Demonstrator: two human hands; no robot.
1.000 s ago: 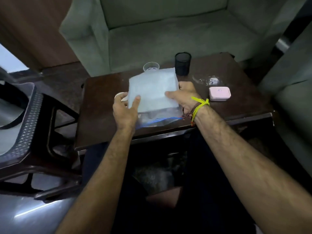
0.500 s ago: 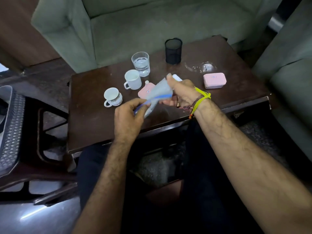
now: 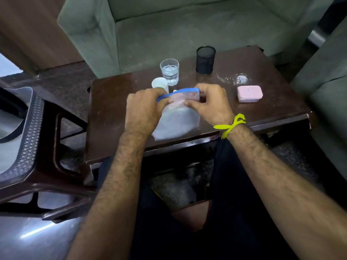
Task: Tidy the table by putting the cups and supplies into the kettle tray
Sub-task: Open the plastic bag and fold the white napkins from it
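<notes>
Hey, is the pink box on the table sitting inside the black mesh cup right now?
No. The pink box lies flat on the table, apart from the black mesh cup, nearer the person and to its right.

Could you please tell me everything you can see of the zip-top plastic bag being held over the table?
The zip-top plastic bag is clear, thin film with a blue zip strip along its top edge. It hangs mouth-up above the near edge of the dark wooden table. The left hand pinches one end of the strip, the right hand the other. Its contents are blurred.
</notes>
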